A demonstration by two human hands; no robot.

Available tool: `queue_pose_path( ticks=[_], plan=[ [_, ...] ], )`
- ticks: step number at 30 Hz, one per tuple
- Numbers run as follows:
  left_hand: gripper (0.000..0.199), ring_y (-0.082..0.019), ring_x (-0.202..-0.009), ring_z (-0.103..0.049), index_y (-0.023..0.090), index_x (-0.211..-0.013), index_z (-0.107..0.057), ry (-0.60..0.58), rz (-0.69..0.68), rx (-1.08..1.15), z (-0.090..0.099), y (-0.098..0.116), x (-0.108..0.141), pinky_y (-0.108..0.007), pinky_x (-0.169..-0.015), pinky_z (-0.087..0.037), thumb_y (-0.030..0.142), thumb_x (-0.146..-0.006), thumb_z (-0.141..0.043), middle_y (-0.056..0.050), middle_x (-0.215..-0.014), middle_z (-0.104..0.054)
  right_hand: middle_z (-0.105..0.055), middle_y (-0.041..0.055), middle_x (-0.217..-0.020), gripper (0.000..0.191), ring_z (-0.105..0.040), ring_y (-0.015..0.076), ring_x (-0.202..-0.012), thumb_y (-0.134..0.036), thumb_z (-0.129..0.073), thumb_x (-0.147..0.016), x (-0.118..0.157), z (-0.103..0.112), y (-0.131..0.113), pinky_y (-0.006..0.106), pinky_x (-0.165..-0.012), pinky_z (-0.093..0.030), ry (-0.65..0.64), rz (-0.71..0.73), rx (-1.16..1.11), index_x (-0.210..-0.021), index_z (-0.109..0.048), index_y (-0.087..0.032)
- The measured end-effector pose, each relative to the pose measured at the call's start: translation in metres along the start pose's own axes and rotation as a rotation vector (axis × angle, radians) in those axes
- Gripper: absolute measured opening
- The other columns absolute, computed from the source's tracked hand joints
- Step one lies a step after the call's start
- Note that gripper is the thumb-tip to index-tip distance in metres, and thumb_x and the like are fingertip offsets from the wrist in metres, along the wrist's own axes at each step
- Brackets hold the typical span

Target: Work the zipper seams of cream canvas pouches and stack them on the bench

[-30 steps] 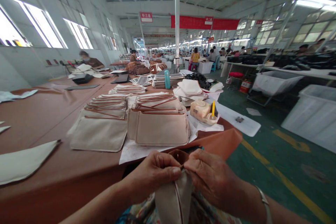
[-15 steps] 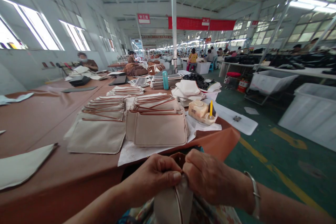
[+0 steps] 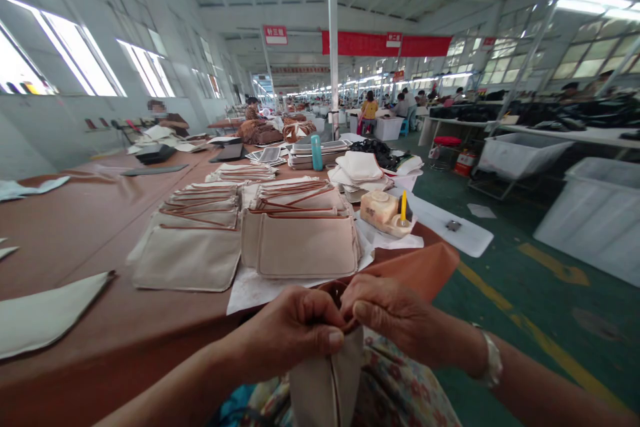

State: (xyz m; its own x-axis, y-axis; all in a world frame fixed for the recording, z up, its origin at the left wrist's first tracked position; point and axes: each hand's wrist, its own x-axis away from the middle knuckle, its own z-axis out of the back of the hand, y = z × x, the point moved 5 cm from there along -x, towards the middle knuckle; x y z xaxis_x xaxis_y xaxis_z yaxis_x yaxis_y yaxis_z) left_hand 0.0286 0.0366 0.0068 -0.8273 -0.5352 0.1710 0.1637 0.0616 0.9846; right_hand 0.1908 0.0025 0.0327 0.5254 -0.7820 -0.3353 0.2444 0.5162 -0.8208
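Both my hands are up at the near edge of the table, pinching the top of a beige canvas pouch with brown edge binding (image 3: 325, 380). My left hand (image 3: 293, 323) grips its left side, and my right hand (image 3: 395, 313) grips the right side, fingertips almost meeting. A brown leather flap (image 3: 345, 287) shows between and behind my fingers, with a larger tan leather piece (image 3: 420, 270) beyond it. The pouch's lower part hangs over my floral clothing (image 3: 400, 380). Stacked canvas pouches (image 3: 307, 247) lie just beyond my hands.
The long brown-covered worktable (image 3: 65, 300) holds more canvas pieces (image 3: 187, 257), a glue block with a yellow stick (image 3: 383, 212), and a teal bottle (image 3: 317, 152). White bins (image 3: 597, 213) stand on the green floor to the right. Co-workers sit further down the hall.
My right hand has shifted left and turned, its fingers now reaching further over the pouch's top edge. The pouch sits slightly higher, and more of my floral clothing shows.
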Motion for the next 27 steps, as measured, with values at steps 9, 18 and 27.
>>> queue_pose_path(
  ticks=[9, 18, 27],
  plan=[
    [0.040, -0.008, -0.058, -0.038, 0.014, -0.074, -0.055, 0.015, 0.006, 0.115, 0.001, -0.007, 0.001, -0.021, -0.051, -0.025, 0.044, -0.074, -0.081, 0.001, -0.070, -0.053, -0.045, -0.0023, -0.072, 0.040, -0.040, 0.0115, -0.066, -0.047, -0.053, -0.096, -0.009, -0.028, 0.021, 0.022, -0.057, -0.033, -0.062, -0.078, -0.258, -0.071, -0.052, -0.016],
    [0.047, -0.007, -0.051, -0.035, 0.016, -0.069, -0.050, 0.592, -0.170, 0.078, 0.016, 0.014, 0.003, -0.017, -0.046, -0.026, 0.054, -0.075, -0.076, 0.004, -0.058, -0.048, -0.056, 0.0152, -0.134, 0.056, -0.058, 0.0282, -0.114, -0.050, -0.052, -0.096, -0.007, 0.012, 0.002, 0.039, -0.092, -0.048, 0.179, -0.239, -0.095, -0.144, -0.044, -0.020],
    [0.037, -0.027, -0.098, -0.066, 0.024, -0.111, -0.064, 1.112, -0.623, -0.493, 0.027, 0.038, 0.064, -0.033, -0.081, -0.055, 0.053, -0.088, -0.059, -0.007, -0.105, -0.070, -0.074, 0.0049, -0.098, 0.024, -0.068, 0.0250, -0.093, -0.031, -0.058, -0.093, -0.056, -0.002, -0.005, 0.032, -0.080, -0.054, 0.090, -0.159, -0.149, -0.109, -0.072, -0.021]
  ],
)
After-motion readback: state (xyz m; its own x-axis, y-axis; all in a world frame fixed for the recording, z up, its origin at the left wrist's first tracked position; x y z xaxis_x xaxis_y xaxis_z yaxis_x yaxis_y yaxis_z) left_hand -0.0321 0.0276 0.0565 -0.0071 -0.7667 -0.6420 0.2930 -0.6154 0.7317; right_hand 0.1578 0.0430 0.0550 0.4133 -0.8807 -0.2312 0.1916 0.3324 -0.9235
